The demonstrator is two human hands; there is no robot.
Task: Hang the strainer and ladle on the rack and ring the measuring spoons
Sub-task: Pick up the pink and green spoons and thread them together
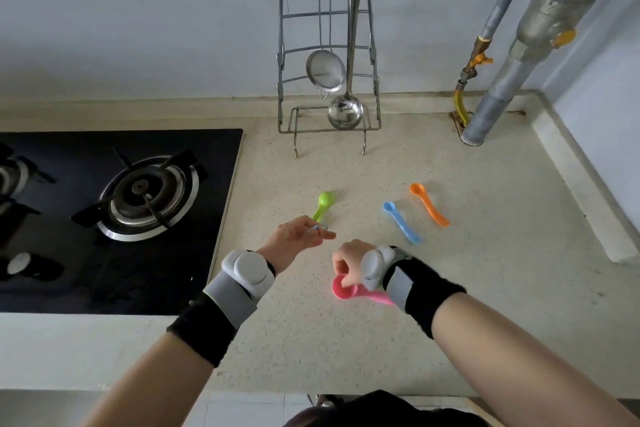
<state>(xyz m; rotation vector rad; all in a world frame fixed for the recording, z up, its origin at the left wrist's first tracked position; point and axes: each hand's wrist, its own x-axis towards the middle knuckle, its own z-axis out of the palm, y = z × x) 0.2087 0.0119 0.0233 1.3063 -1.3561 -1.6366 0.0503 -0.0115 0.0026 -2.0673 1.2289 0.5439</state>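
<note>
A mesh strainer (326,71) and a steel ladle (346,107) hang side by side on the wire rack (282,55) at the back of the counter. A green measuring spoon (323,205), a blue one (401,222) and an orange one (428,204) lie apart on the counter. My left hand (294,242) pinches a small light-blue ring (320,227) just below the green spoon's handle. My right hand (349,263) grips the bowl of the pink measuring spoon (341,289), whose handle runs under my wrist.
A black gas hob (221,218) with a burner (149,196) fills the counter's left side. Grey pipes (502,87) with yellow valves rise at the back right. A raised counter edge (581,184) runs along the right.
</note>
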